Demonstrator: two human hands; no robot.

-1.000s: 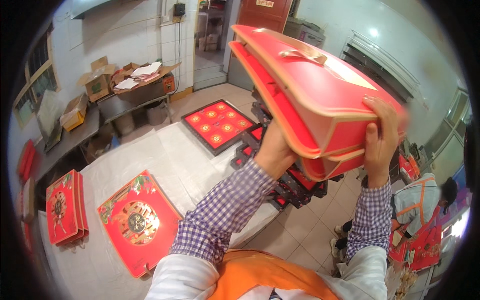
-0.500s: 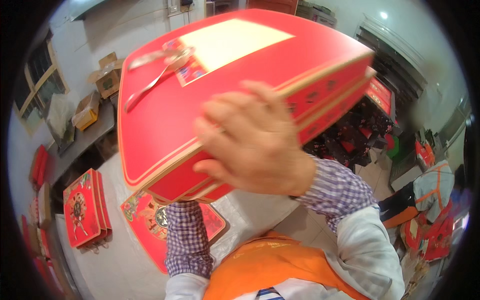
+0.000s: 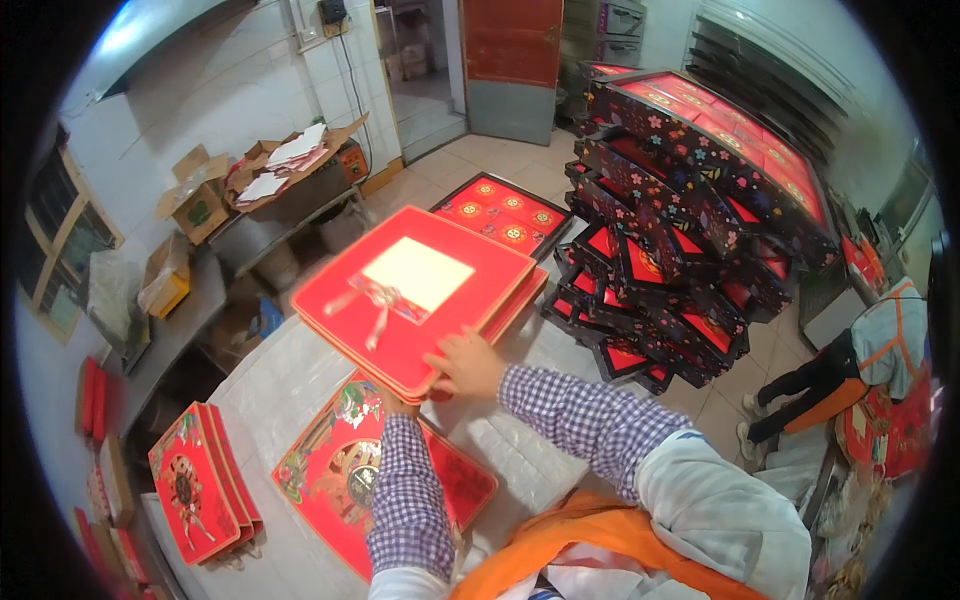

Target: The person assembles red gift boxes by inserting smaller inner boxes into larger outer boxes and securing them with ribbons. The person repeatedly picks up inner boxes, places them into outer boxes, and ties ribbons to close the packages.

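White-covered table (image 3: 265,420): beneath my work
Red box (image 3: 415,300): I'd hold it level
Right hand (image 3: 470,363): half-curled, gripping its near edge
Left hand (image 3: 401,403): mostly hidden; I can't tell

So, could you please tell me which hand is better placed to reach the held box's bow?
Probably the right hand: it touches the upper face of the red box, nearer the bow; the left hand is mostly hidden beneath.

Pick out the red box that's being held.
The red box in the right hand, left hand at its near edge, cream panel facing up; boxes on the white table show round patterns.
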